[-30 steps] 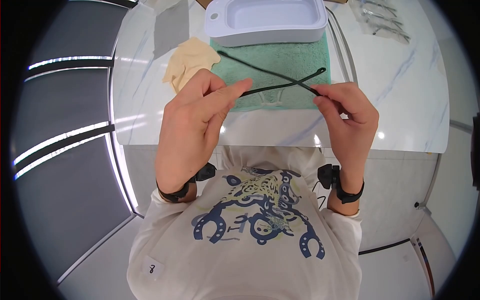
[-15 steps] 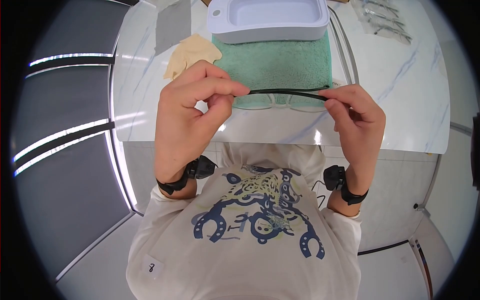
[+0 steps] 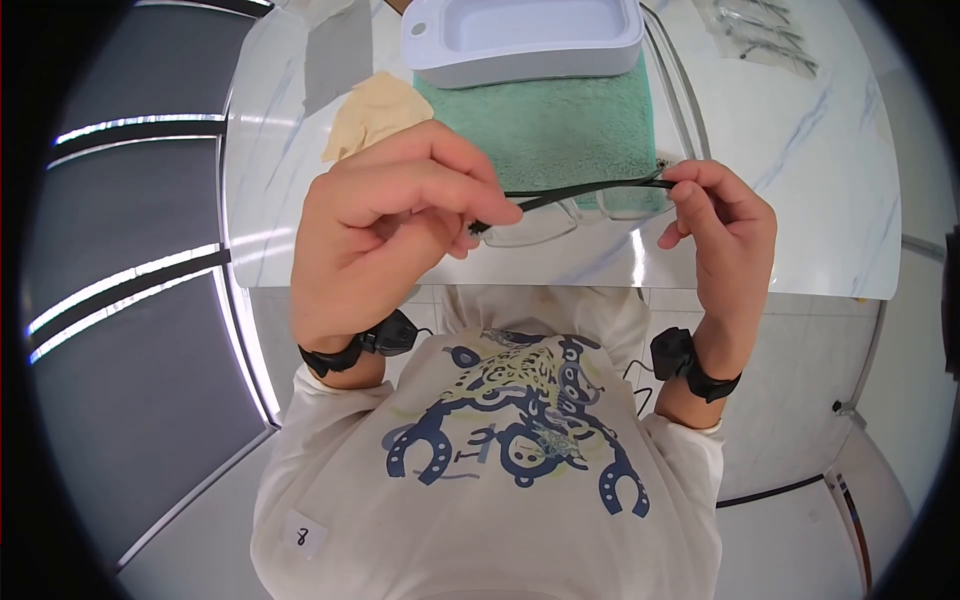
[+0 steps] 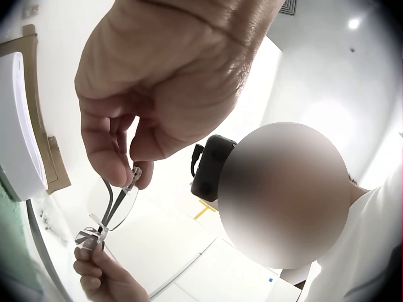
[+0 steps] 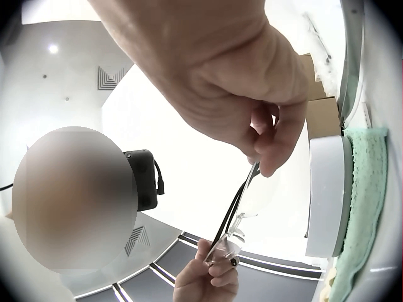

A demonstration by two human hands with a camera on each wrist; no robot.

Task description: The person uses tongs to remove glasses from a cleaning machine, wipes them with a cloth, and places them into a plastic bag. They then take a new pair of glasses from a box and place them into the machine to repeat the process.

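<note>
Two hands hold folded glasses [image 3: 560, 205] (clear lenses, black arms) above the table edge [image 3: 560, 275]. The left hand [image 3: 385, 235] pinches one end, the right hand [image 3: 722, 225] the other.

The right hand [image 5: 220, 82] fills the top of the frame, its thumb and forefinger pinching one end of a pair of clear-lensed glasses [image 5: 236, 217] with thin black arms. The glasses slant down to lower centre, where the left hand [image 5: 208, 277] pinches the other end. Along the right edge stand a white tub [image 5: 324, 195] and a green towel [image 5: 362, 207]. A blurred face sits at the left.
</note>
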